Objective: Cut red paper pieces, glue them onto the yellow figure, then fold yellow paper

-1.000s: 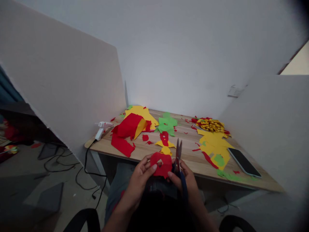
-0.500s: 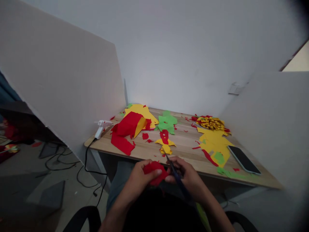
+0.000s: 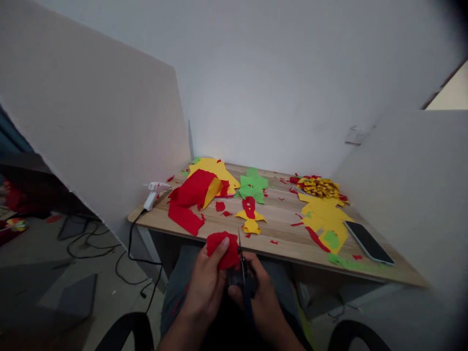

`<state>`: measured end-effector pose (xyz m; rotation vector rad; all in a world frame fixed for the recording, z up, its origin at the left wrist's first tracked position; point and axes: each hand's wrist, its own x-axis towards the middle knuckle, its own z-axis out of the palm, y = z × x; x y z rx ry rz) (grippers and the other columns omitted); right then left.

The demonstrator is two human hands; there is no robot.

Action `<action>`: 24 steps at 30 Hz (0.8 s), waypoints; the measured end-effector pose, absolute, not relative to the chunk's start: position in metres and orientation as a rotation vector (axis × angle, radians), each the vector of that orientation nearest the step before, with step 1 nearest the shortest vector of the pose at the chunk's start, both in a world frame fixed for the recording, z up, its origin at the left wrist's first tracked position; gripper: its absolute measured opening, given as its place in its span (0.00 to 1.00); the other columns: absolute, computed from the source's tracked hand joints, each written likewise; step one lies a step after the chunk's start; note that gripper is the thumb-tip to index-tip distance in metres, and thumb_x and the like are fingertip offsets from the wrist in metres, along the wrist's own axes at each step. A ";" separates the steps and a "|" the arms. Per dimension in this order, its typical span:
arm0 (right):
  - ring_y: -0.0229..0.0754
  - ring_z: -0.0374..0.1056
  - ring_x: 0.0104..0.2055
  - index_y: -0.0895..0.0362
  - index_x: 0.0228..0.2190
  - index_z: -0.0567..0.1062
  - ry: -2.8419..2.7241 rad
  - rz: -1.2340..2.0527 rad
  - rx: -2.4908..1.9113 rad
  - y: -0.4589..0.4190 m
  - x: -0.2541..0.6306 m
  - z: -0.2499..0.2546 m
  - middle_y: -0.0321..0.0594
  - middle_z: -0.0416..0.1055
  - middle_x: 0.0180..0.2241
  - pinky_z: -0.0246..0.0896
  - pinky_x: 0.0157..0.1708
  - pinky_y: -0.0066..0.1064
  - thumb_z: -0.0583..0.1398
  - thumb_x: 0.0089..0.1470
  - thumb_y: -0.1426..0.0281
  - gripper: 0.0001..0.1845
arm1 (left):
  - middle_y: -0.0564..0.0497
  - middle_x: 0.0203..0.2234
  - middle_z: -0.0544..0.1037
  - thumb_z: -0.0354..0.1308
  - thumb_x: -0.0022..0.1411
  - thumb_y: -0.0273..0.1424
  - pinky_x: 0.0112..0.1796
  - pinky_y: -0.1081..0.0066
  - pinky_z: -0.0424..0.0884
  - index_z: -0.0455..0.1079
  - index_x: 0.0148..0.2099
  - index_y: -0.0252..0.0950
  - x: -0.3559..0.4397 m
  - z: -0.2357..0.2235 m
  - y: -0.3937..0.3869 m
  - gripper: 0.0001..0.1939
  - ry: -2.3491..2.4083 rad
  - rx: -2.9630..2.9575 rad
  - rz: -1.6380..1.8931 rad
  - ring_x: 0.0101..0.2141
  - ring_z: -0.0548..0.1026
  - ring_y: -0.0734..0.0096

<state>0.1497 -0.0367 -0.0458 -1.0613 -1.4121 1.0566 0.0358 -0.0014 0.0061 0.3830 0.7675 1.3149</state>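
A rounded piece of red paper (image 3: 230, 253) is pinched between the thumb and fingers of my left hand (image 3: 209, 273), just in front of the table edge. Dark-handled scissors (image 3: 243, 270) are gripped in my right hand (image 3: 258, 287), their blades pointing up and away along the right side of the paper. Whether the blades touch the paper I cannot tell. Beyond my hands, a small yellow paper cutout (image 3: 251, 226) lies on the table (image 3: 215, 237) below a red cut strip (image 3: 249, 206).
On the left stand a white glue gun (image 3: 155, 192) with a black cord and a heap of red paper (image 3: 195, 190). Green paper (image 3: 253, 186) lies mid-table. To the right are yellow sheets (image 3: 325, 214), a pleated yellow paper bundle (image 3: 320, 186) and a phone (image 3: 369, 242). Partitions flank the table.
Both hands have shifted left. The red paper is now raised and more fully in view, and the scissors have swung from slanting left to nearly upright beside it. A red scrap shows near the table's front edge.
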 end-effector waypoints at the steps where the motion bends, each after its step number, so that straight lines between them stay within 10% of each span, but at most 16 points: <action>1: 0.42 0.68 0.35 0.53 0.46 0.70 -1.411 1.063 -1.067 -0.037 0.150 -0.045 0.37 0.74 0.36 0.64 0.37 0.30 0.69 0.47 0.58 0.27 | 0.55 0.22 0.77 0.78 0.37 0.37 0.26 0.77 0.71 0.70 0.31 0.33 0.035 0.006 -0.001 0.23 0.768 0.386 1.318 0.23 0.73 0.76; 17: 0.48 0.74 0.31 0.52 0.33 0.84 -1.483 0.899 -1.246 -0.034 0.162 -0.063 0.37 0.78 0.26 0.72 0.36 0.36 0.70 0.43 0.60 0.13 | 0.54 0.24 0.79 0.79 0.37 0.35 0.28 0.78 0.73 0.74 0.32 0.32 0.031 0.000 0.003 0.22 0.749 0.406 1.371 0.25 0.75 0.77; 24: 0.43 0.70 0.31 0.54 0.45 0.75 -1.423 1.073 -1.114 -0.039 0.173 -0.044 0.39 0.75 0.32 0.66 0.31 0.30 0.65 0.49 0.54 0.25 | 0.55 0.21 0.76 0.76 0.41 0.39 0.26 0.78 0.70 0.71 0.30 0.32 0.026 -0.002 0.004 0.21 0.850 0.529 1.386 0.22 0.73 0.77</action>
